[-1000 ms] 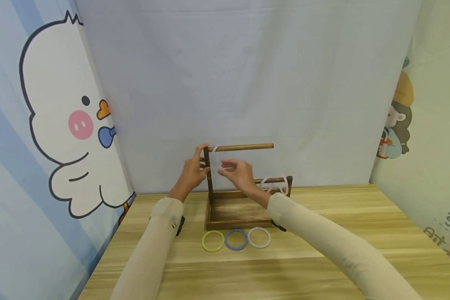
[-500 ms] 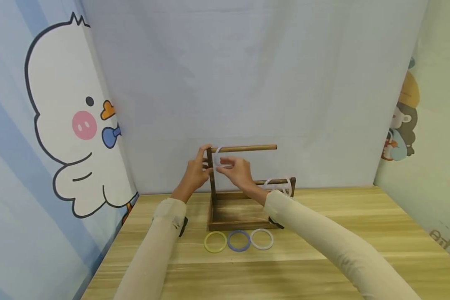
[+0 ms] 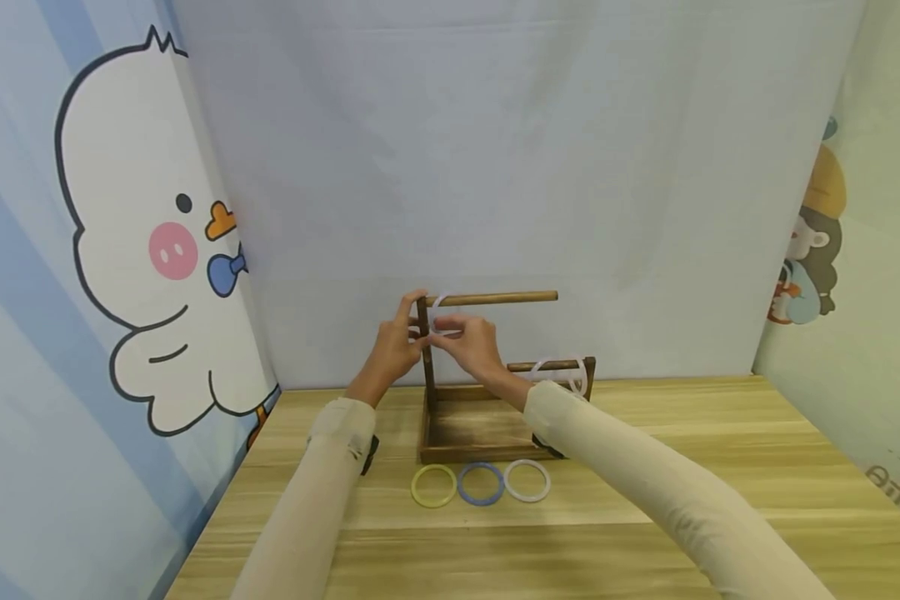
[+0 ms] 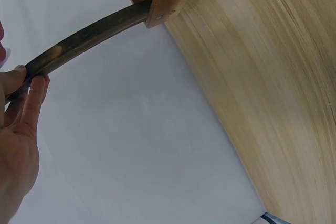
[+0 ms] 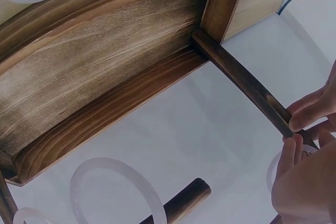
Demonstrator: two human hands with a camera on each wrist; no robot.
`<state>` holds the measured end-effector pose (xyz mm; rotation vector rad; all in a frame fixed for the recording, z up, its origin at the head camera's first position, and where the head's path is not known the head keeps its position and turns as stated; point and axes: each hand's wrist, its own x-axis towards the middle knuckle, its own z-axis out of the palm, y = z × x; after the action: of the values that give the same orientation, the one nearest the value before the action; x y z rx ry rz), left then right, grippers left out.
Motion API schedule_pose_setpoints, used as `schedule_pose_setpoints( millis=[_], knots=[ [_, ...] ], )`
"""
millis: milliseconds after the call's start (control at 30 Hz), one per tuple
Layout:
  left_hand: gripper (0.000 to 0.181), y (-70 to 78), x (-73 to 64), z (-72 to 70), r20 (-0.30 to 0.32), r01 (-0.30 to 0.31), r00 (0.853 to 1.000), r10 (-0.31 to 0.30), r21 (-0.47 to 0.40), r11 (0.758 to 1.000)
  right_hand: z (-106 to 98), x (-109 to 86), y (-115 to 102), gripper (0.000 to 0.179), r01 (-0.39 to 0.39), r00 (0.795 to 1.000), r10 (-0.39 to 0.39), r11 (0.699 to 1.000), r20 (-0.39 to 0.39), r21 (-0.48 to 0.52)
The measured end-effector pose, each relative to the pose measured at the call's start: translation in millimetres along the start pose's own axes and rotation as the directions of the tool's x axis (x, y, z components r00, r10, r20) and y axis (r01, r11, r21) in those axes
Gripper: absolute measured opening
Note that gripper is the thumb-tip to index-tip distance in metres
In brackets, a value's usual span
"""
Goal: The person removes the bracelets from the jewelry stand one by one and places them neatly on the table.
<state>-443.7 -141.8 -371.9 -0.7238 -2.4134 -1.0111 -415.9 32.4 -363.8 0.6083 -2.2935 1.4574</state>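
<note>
My left hand [image 3: 396, 346] grips the upright post [image 4: 79, 40] of a dark wooden rack near its top, thumb on one side and fingers on the other. One finger reaches up to the post's top corner. A pale, translucent bangle [image 3: 435, 310] hangs on the rack's upper rod [image 3: 502, 297], close to the post. My right hand [image 3: 477, 343] pinches this bangle at its lower side, fingertips right by the left thumb. In the right wrist view, the back of the right hand [image 5: 304, 182] hides much of the bangle.
Pale bangles [image 3: 581, 375] hang on the rack's lower rod [image 3: 521, 367] at the right. On the table before the rack's tray [image 3: 472, 454] lie a yellow bangle [image 3: 414, 493], a blue bangle [image 3: 461, 493] and a white bangle [image 3: 527, 499]. A pale curtain [image 3: 570, 167] hangs behind.
My right hand has come left to the bangle on the upper rod and taken hold of it, beside the post. My left hand keeps its grip. The head view has shifted slightly.
</note>
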Motion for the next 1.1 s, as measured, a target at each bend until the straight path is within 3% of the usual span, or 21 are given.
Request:
schedule_pose_setpoints(
  millis=[1100],
  knots=[
    [0.083, 2.9, 0.3, 3.9, 0.018, 0.036, 0.999, -0.036, -0.007, 0.999, -22.0, -5.1, 6.6, 0.023, -0.028, 0.997, 0.025, 0.999, -0.072, -0.035]
  ],
)
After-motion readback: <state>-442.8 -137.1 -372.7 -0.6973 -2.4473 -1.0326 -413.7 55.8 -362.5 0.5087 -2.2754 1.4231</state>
